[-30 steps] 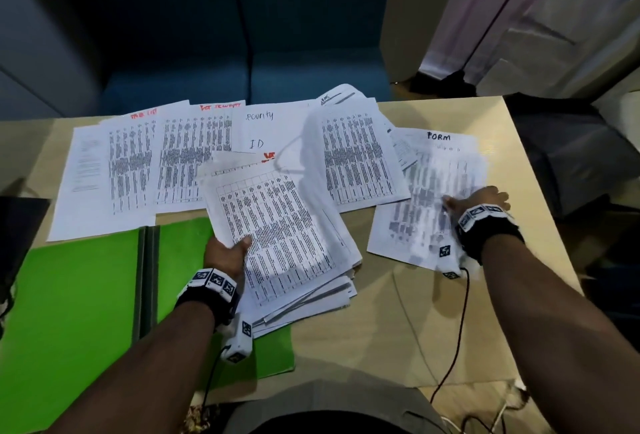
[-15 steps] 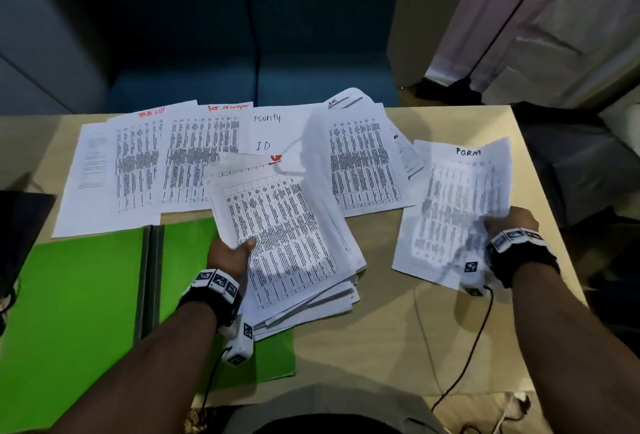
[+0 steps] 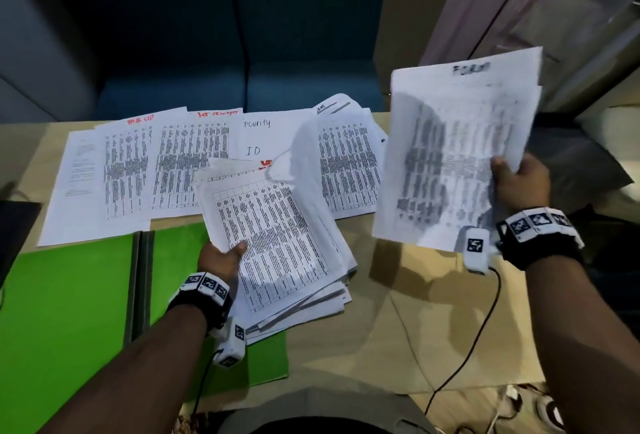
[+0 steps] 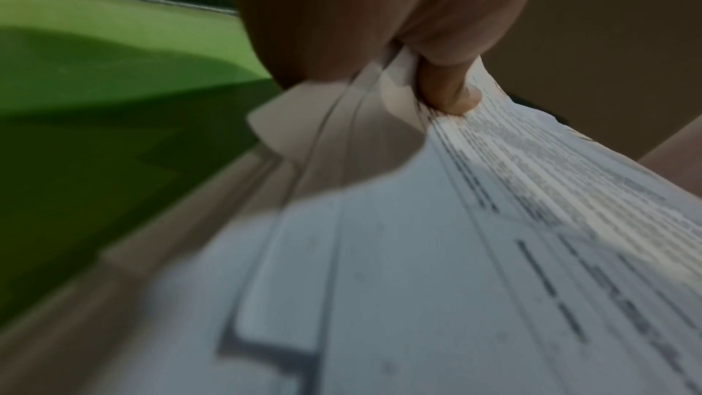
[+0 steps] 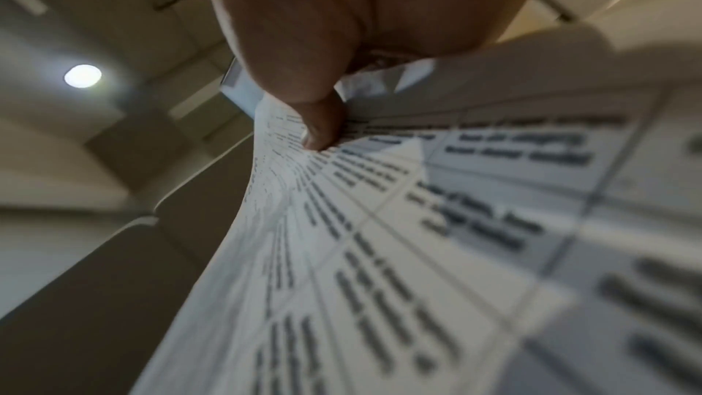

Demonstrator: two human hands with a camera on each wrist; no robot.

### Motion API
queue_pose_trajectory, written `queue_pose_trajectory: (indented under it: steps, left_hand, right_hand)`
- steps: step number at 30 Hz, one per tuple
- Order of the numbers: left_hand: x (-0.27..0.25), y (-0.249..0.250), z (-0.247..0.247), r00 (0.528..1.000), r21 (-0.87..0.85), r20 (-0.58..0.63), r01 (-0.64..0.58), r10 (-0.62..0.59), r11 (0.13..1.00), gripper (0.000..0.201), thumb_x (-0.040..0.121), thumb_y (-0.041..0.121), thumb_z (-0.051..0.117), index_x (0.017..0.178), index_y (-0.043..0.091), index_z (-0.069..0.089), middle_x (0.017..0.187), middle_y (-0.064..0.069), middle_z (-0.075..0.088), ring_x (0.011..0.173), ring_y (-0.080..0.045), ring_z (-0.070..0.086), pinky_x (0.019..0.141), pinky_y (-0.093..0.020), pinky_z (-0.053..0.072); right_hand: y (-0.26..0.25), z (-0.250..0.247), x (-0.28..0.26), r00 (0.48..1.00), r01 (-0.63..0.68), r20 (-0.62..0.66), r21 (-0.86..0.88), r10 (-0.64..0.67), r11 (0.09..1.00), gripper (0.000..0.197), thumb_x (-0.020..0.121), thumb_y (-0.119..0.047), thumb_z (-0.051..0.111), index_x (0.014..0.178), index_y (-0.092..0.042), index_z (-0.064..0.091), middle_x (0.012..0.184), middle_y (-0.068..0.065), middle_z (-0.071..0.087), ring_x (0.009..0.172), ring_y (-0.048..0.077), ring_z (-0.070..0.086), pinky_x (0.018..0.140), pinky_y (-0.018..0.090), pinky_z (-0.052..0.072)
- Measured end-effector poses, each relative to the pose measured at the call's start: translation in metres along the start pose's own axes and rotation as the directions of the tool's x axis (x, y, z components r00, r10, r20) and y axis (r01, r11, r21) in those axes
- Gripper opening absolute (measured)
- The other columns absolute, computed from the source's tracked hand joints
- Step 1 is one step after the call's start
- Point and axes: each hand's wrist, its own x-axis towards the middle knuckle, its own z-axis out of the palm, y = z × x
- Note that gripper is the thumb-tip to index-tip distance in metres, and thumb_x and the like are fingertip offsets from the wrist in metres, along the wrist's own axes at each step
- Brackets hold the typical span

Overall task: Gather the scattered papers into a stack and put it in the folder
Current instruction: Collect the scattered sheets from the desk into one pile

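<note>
An open green folder point(image 3: 69, 312) lies at the table's near left. My left hand point(image 3: 221, 257) pinches the left edge of a loose stack of printed sheets point(image 3: 277, 246), thumb on top, held partly over the folder's right flap; the left wrist view shows that thumb point(image 4: 448, 92) pressing the stack point(image 4: 455, 251). My right hand point(image 3: 519, 184) grips a few sheets headed "FORM" point(image 3: 457, 149) by their right edge, lifted off the table and tilted up. In the right wrist view the thumb point(image 5: 323, 128) pins those sheets point(image 5: 418, 251). Several more papers point(image 3: 173, 167) lie spread across the far side.
The wooden table point(image 3: 433, 347) has bare surface at the near right, where a black cable point(image 3: 467, 347) trails from my right wrist. A dark object point(image 3: 14, 225) sits at the left edge. A blue sofa point(image 3: 225, 52) stands behind the table.
My right hand has picked the "FORM" sheets up from the table and raised them, tilting them upright. The left hand keeps the stack in the same place.
</note>
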Motion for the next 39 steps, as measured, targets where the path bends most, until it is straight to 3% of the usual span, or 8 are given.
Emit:
queue_pose_trajectory:
  steps: [7,12,17,21,25,30,36,39]
  left_hand:
    - [-0.003,0.002,-0.007,0.996,-0.054,0.087,0.004,0.001,0.999,0.04,0.08,0.013,0.073,0.111,-0.007,0.057,0.091,-0.013,0.06,0.084,-0.025,0.055,0.065,-0.026,0.043]
    - [-0.005,0.003,-0.011,0.992,-0.083,0.124,-0.009,0.02,0.996,0.048,0.081,0.014,0.072,0.118,-0.012,0.055,0.115,-0.026,0.063,0.108,-0.038,0.06,0.084,-0.037,0.046]
    - [0.001,0.007,-0.013,0.987,-0.212,0.13,0.124,-0.098,0.969,0.06,0.091,0.043,0.053,0.125,-0.007,0.053,0.125,-0.022,0.058,0.116,-0.035,0.055,0.09,-0.033,0.04]
    - [0.004,0.002,-0.013,0.984,-0.261,0.149,0.138,-0.101,0.955,0.072,0.06,0.065,0.074,0.107,0.011,0.065,0.101,-0.005,0.068,0.105,-0.026,0.062,0.09,-0.036,0.047]
    - [0.003,0.006,-0.014,0.985,-0.19,0.168,0.074,-0.042,0.979,0.052,0.079,0.026,0.074,0.124,0.003,0.059,0.116,-0.009,0.064,0.11,-0.022,0.059,0.091,-0.029,0.042]
    - [0.006,0.001,-0.012,0.987,-0.147,0.162,0.028,-0.004,0.989,0.055,0.079,0.019,0.075,0.128,0.003,0.056,0.126,-0.014,0.061,0.108,-0.018,0.058,0.089,-0.025,0.04]
    - [0.008,-0.001,-0.009,0.989,-0.17,0.147,0.017,0.009,0.985,0.056,0.079,0.016,0.074,0.13,0.003,0.053,0.121,-0.006,0.06,0.106,-0.015,0.055,0.091,-0.027,0.041]
    - [0.012,-0.002,-0.009,0.994,-0.1,0.106,0.005,0.005,0.995,0.061,0.075,0.025,0.078,0.126,0.001,0.055,0.123,-0.011,0.062,0.111,-0.026,0.06,0.095,-0.038,0.046]
  right_hand:
    - [-0.033,0.101,-0.042,0.926,0.038,0.378,-0.063,-0.012,0.997,0.04,0.09,-0.04,0.057,0.09,-0.002,0.07,0.086,0.02,0.07,0.08,0.03,0.066,0.068,0.036,0.05]
    - [-0.048,0.154,-0.077,0.863,0.013,0.501,-0.139,0.059,0.99,0.046,0.096,-0.036,0.049,0.1,0.007,0.065,0.098,0.027,0.065,0.091,0.036,0.062,0.067,0.031,0.039]
    - [-0.056,0.193,-0.102,0.815,0.062,0.576,-0.186,0.058,0.981,0.033,0.098,-0.034,0.046,0.075,-0.013,0.057,0.077,0.008,0.057,0.065,0.021,0.052,0.056,0.02,0.034]
    - [-0.056,0.214,-0.117,0.756,0.117,0.653,-0.203,0.045,0.972,0.033,0.094,-0.04,0.049,0.083,-0.012,0.059,0.073,0.004,0.061,0.067,0.023,0.058,0.055,0.023,0.041]
    - [-0.06,0.223,-0.124,0.674,0.27,0.738,-0.203,-0.034,0.941,0.028,0.092,-0.034,0.055,0.096,-0.008,0.067,0.092,0.011,0.069,0.083,0.028,0.066,0.074,0.036,0.055]
    - [-0.066,0.224,-0.115,0.633,0.439,0.761,-0.2,-0.143,0.876,0.034,0.094,-0.041,0.049,0.099,-0.011,0.063,0.089,0.007,0.064,0.076,0.022,0.06,0.058,0.024,0.039]
    - [-0.046,0.209,-0.075,0.769,0.512,0.609,-0.402,-0.196,0.759,0.047,0.092,-0.036,0.053,0.132,-0.012,0.05,0.14,0.015,0.044,0.128,0.035,0.041,0.103,0.045,0.039]
    - [-0.015,0.196,-0.059,0.723,0.593,0.648,-0.405,-0.239,0.695,0.058,0.091,-0.035,0.056,0.141,-0.012,0.041,0.153,0.013,0.029,0.142,0.028,0.027,0.112,0.04,0.029]
